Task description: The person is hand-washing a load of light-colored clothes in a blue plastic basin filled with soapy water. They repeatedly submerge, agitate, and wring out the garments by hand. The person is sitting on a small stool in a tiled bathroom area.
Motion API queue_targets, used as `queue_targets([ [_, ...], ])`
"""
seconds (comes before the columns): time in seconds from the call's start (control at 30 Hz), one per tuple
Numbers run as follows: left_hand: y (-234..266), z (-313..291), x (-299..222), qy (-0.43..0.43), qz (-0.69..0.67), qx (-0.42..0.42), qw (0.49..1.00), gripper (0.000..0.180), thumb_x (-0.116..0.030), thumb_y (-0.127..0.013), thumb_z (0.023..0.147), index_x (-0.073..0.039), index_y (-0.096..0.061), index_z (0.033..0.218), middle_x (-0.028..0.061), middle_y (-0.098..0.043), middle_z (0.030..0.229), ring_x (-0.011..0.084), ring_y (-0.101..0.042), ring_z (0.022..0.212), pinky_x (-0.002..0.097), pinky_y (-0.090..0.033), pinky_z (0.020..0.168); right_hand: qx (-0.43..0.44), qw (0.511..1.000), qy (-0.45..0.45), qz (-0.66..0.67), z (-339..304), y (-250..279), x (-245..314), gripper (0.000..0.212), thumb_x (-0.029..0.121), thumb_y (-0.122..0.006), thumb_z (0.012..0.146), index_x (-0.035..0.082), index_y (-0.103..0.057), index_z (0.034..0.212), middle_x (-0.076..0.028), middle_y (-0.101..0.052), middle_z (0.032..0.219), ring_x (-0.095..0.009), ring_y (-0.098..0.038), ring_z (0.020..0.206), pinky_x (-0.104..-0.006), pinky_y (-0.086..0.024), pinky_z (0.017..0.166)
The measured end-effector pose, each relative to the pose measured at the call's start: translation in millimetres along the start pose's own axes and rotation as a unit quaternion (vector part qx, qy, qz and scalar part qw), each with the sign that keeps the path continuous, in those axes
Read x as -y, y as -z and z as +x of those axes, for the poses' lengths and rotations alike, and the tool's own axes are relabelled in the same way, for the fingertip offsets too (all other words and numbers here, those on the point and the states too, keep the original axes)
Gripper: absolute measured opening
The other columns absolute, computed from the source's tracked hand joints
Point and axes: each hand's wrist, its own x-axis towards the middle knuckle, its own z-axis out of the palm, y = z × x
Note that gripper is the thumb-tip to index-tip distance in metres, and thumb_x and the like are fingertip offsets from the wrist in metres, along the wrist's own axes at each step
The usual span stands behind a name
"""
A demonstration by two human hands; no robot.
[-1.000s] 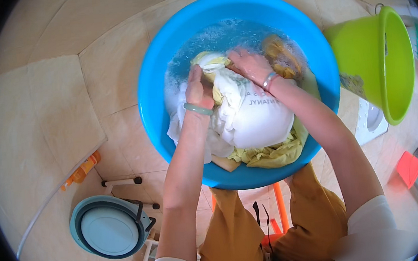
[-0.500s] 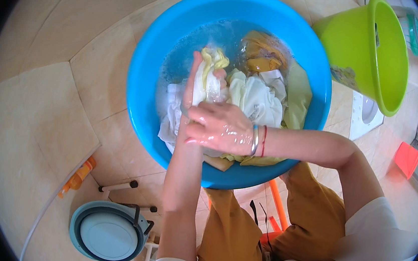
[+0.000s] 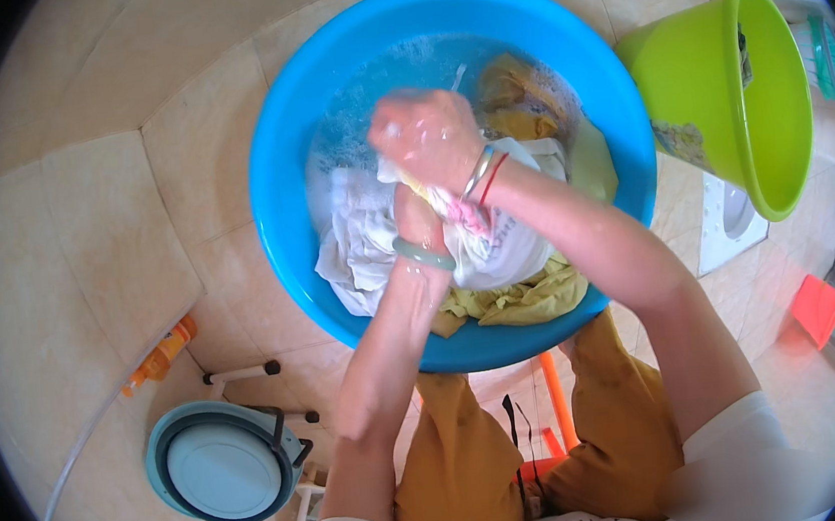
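Over the blue tub (image 3: 273,164), my right hand (image 3: 426,139) is curled into a wet fist, a little blurred, closed on part of a white garment (image 3: 507,252) with yellow trim and a pink print. Beneath it my left hand (image 3: 418,210) reaches up against the same garment; its fingers are hidden behind the right hand. The rest of the garment hangs down between my forearms. Other white cloth (image 3: 359,226) lies to the left, yellow-green cloth (image 3: 532,300) at the near side, and a mustard-brown cloth (image 3: 521,100) in the sudsy water (image 3: 370,84) at the back right.
A lime green bucket (image 3: 769,96) lies tipped beside the tub on the right, near a white floor fixture (image 3: 725,221). A folding grey-blue basin (image 3: 222,470) and an orange bottle (image 3: 160,356) are at the lower left. A red-orange object (image 3: 816,310) stands far right.
My right hand has moved up and away from the left wrist onto the garment, now covering my left hand. The garment's printed part has come into view between my arms.
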Motion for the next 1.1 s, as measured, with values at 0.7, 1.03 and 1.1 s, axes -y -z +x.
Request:
queue_targets([
  [0.7, 44.8, 63.6, -43.8, 0.132, -0.001, 0.046, 0.990, 0.056, -0.048, -0.051, 0.095, -0.004, -0.049, 0.129, 0.0157, -0.060, 0.117, 0.0295, -0.058, 0.108, 0.0411, -0.045, 0.097, 0.143, 0.989, -0.044, 0.001, -26.9, -31.8, -66.8, 0.020, 0.024, -0.060, 0.084, 0.010, -0.061, 0.099, -0.015, -0.061, 0.103, -0.034, -0.064, 0.086, -0.0442, -0.053, 0.068],
  [1.03, -15.6, 9.9, -41.9, 0.180, -0.035, 0.155, 0.971, 0.029, -0.051, -0.051, 0.095, -0.022, -0.053, 0.096, -0.0022, -0.043, 0.071, 0.0097, -0.050, 0.062, 0.0231, -0.039, 0.049, 0.070, 0.981, 0.174, 0.042, -53.7, 29.7, 75.2, 0.025, 0.028, -0.072, 0.073, 0.012, -0.054, 0.066, -0.001, -0.049, 0.081, -0.013, -0.058, 0.068, -0.0276, -0.047, 0.047],
  [1.1, -2.3, 22.5, -34.3, 0.211, -0.090, 0.256, 0.939, 0.044, -0.061, -0.052, 0.090, -0.018, -0.051, 0.088, 0.0004, -0.054, 0.081, 0.0108, -0.052, 0.063, 0.0241, -0.041, 0.051, 0.037, 0.983, 0.178, 0.016, -46.4, 24.9, 80.7, 0.025, 0.026, -0.073, 0.072, 0.013, -0.053, 0.064, -0.001, -0.047, 0.077, -0.012, -0.057, 0.063, -0.0266, -0.046, 0.045],
])
